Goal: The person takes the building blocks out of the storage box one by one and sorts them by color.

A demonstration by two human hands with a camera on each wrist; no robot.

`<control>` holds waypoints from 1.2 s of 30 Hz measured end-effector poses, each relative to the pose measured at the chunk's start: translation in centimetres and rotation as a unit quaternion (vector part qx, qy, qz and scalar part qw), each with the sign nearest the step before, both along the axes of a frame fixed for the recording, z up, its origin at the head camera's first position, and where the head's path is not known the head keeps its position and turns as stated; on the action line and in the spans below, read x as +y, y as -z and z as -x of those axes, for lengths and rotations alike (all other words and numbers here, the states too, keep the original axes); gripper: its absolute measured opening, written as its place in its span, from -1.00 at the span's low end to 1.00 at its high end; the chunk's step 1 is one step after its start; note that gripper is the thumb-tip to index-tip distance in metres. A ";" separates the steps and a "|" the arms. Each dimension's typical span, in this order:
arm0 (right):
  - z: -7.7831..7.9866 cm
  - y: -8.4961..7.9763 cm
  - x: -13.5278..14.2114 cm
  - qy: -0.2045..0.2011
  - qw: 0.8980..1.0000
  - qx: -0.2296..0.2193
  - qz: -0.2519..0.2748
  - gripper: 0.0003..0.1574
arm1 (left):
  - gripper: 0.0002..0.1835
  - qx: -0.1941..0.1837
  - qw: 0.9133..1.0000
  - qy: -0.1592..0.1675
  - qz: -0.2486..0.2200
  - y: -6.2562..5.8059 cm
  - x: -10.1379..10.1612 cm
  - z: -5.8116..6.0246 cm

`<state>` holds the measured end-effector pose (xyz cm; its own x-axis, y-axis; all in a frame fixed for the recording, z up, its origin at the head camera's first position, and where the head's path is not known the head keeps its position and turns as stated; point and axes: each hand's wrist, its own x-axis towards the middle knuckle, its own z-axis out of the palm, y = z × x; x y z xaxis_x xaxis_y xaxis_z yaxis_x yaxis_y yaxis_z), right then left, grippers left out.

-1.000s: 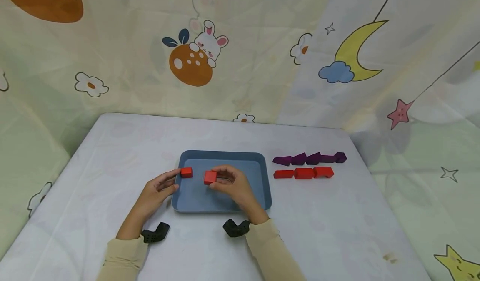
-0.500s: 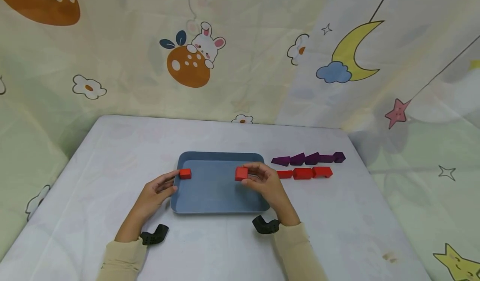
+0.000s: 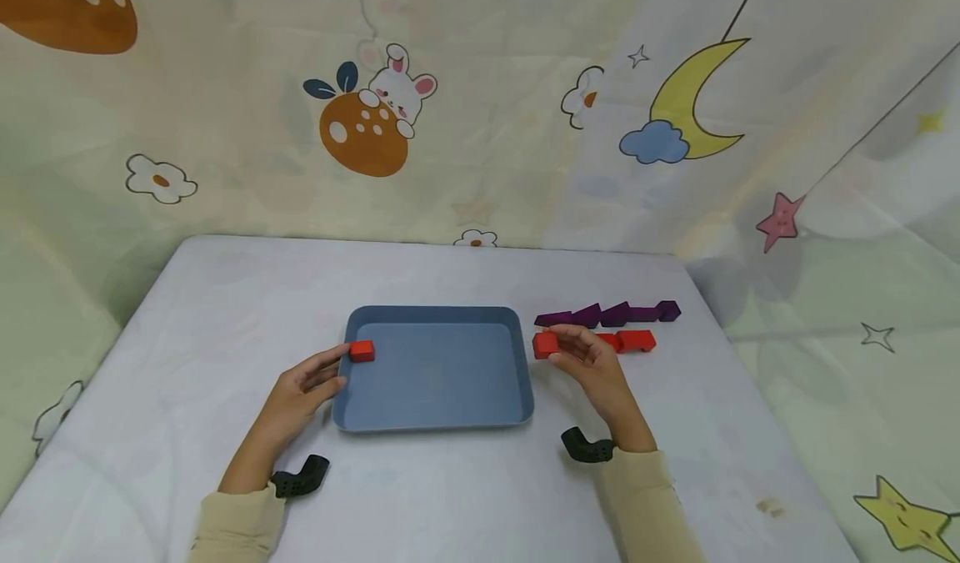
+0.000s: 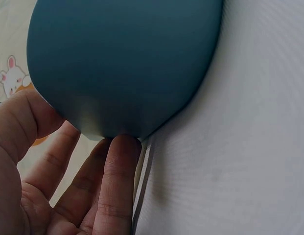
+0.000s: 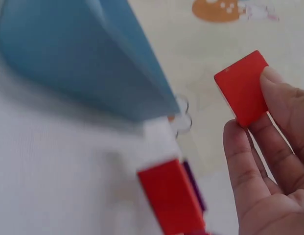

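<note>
My right hand pinches a red block between thumb and fingertips, held up just right of the tray. In the right wrist view the same red block shows a broad flat face, with the thumb on one edge and fingers below. My left hand touches the left rim of the blue-grey tray. In the left wrist view its fingertips lie against the outer wall of the tray, fairly straight. Another red block sits inside the tray near that rim.
Right of the tray, a row of red blocks lies on the white table, partly hidden by my right hand. Behind it runs a row of several dark purple blocks. A printed cloth hangs behind the table.
My right hand has carried the red block rightward from over the tray to beside the row of red blocks. The left hand stays at the rim; the view has shifted slightly.
</note>
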<state>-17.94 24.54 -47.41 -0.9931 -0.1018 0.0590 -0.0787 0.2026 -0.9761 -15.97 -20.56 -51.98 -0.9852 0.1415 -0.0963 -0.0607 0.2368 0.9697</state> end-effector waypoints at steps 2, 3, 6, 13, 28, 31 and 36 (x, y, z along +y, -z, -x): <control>0.0 0.4 1.1 0.005 1.000 0.013 -0.010 -0.44 | -0.38 0.000 1.000 -0.001 0.001 0.0 -0.2 -0.1; 0.0 0.6 1.7 0.006 1.000 0.019 -0.013 -0.44 | -0.38 0.000 1.000 -0.002 0.002 0.0 -0.2 -0.1; -0.1 1.0 3.4 0.009 0.999 0.034 -0.017 -0.44 | -0.38 0.001 1.000 -0.003 0.007 0.1 -0.4 -0.2; -0.1 1.4 7.5 0.047 0.997 0.049 -0.029 -0.45 | -0.38 -0.003 1.000 -0.006 0.018 0.2 -0.7 -0.4; 1.1 0.4 15.4 0.091 0.988 0.043 -0.115 -0.41 | -0.39 0.002 1.000 -0.008 0.027 0.3 -0.4 -0.2; 1.7 0.5 17.0 0.100 0.985 0.038 -0.135 -0.40 | -0.39 0.002 0.999 -0.008 0.031 0.3 -0.2 -0.1; 2.4 0.9 19.3 0.109 0.981 0.025 -0.160 -0.40 | -0.39 0.003 1.000 -0.003 0.025 0.2 0.0 0.0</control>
<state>-20.35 43.85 -48.33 -0.9900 0.0906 0.1081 -0.0464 0.5145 -0.8562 -16.01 -20.56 -52.17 -0.9866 0.1312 -0.0975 -0.0567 0.2848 0.9569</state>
